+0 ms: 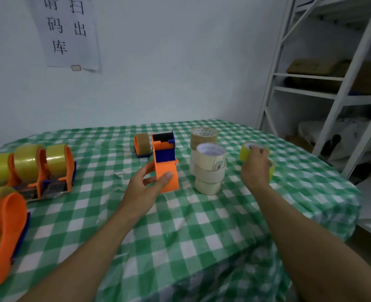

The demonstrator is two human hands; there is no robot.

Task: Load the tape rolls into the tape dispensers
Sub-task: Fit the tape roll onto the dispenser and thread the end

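Note:
My left hand [147, 185] grips the orange handle of an empty orange-and-blue tape dispenser [165, 159] standing mid-table. To the right, my right hand [256, 168] closes over a yellow tape roll [246, 151] that sits on another yellow roll [272, 168]. Between my hands stands a stack of cream tape rolls [209, 168], with brown rolls [203, 136] stacked behind it. A dispenser loaded with brown tape [142, 144] lies just behind the empty one.
Several loaded orange dispensers with yellow tape [38, 168] line the left side, one more [3, 227] at the near left. The green checked tablecloth [180, 232] covers the table. A white metal shelf [332, 83] stands at the right; a paper sign [67, 31] hangs on the wall.

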